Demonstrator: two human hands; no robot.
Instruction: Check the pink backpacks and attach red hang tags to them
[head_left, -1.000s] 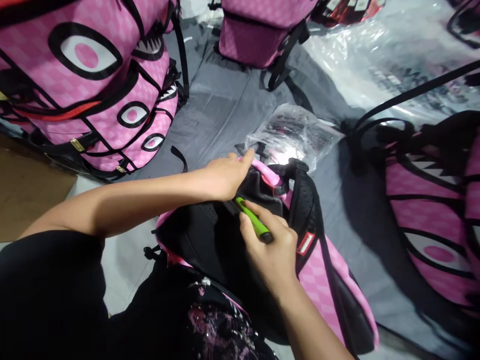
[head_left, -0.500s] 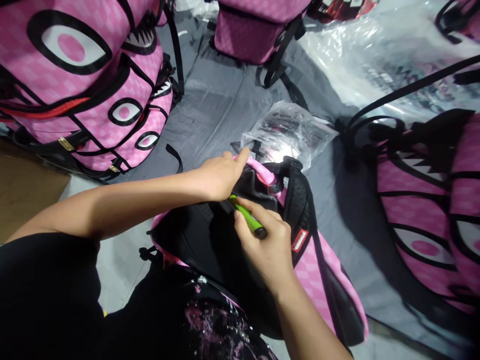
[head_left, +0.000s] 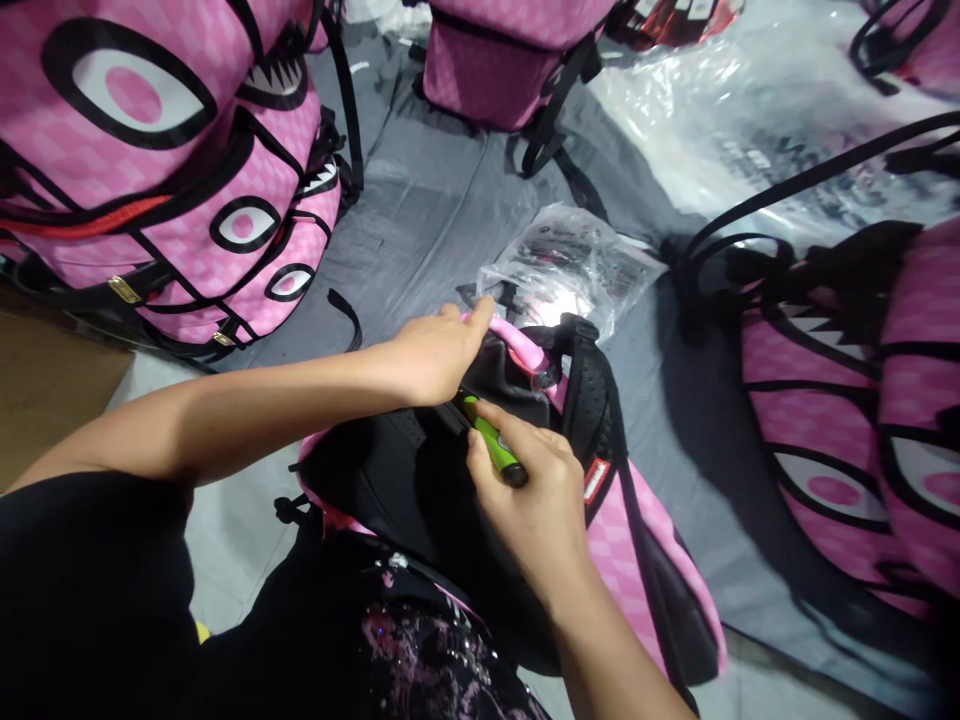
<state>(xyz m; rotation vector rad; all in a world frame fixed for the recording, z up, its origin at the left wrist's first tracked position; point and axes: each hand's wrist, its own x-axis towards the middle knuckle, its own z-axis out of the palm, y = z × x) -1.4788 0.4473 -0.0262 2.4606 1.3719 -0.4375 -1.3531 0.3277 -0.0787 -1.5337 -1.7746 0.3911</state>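
Observation:
A pink-and-black backpack (head_left: 619, 545) lies tilted across my lap, its black back panel and shoulder strap facing up. My left hand (head_left: 435, 352) grips its top edge beside the pink carry handle (head_left: 517, 343), and some of the fingers are hidden. In my right hand (head_left: 534, 487) is a green tool with a black end (head_left: 495, 447), pinched between thumb and fingers. Its far tip points at the black panel just below my left hand. The tip is hard to make out, so its exact kind is unclear.
Pink backpacks with eye patterns (head_left: 247, 225) are stacked at the left, and others (head_left: 832, 420) stand at the right. Another pink bag (head_left: 487, 75) lies at the back. A clear plastic bag (head_left: 592, 260) rests on the grey sheet (head_left: 427, 220); more plastic wrap (head_left: 750, 120) spreads behind.
The whole view has shifted slightly, so the surroundings sit a little further left. Both hands keep their holds, and the green tool has barely moved against the backpack.

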